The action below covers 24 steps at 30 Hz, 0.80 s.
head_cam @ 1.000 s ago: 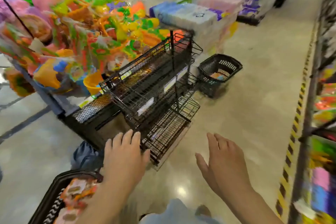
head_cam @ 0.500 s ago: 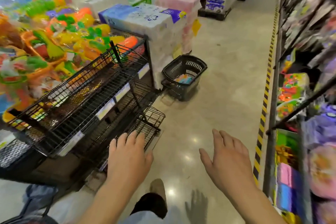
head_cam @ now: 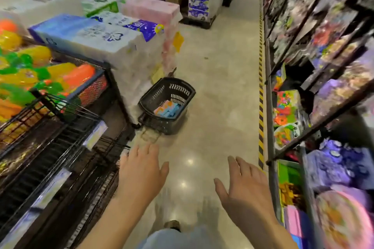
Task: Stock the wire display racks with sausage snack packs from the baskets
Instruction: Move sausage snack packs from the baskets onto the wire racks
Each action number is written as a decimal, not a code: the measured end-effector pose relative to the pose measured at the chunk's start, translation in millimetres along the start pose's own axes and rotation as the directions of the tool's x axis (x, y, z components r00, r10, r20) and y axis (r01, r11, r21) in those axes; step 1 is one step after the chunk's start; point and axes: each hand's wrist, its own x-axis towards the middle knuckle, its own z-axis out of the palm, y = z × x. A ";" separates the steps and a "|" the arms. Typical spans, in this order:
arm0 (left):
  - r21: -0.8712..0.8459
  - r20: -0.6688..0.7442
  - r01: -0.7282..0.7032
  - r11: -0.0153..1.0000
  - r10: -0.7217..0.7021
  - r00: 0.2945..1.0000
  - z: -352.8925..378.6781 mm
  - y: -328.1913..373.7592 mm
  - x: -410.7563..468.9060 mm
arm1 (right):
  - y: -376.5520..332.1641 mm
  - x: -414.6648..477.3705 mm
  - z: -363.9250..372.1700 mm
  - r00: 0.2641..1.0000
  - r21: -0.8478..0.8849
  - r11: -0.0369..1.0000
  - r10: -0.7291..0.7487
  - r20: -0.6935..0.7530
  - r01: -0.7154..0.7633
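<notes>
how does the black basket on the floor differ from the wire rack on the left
The basket is one low tub with slotted walls; the wire rack is thin bars in stepped tiers. The basket stands on the floor farther ahead, beside the tissue stack; the rack is next to the left hand. Blue and pink packs lie in the basket; the rack's contents are too blurred to tell. Both are black.

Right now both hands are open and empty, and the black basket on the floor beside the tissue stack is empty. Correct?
Not empty: the head view shows pink and blue packs lying in the black basket. Rest holds: left hand and right hand open and empty, basket on the floor beside the tissue stack.
</notes>
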 end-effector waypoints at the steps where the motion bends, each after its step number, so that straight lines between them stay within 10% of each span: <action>1: 0.006 0.001 -0.012 1.000 0.012 1.000 -1.0 4.2 21.2 | 3.9 17.0 2.2 1.000 -0.010 1.000 0.002 -0.005 -0.002; 24: -0.012 0.118 0.386 0.922 -0.382 0.917 -19.4 120.4 362.1 | 76.2 495.1 -34.7 0.955 0.009 0.955 -0.297 -0.006 0.297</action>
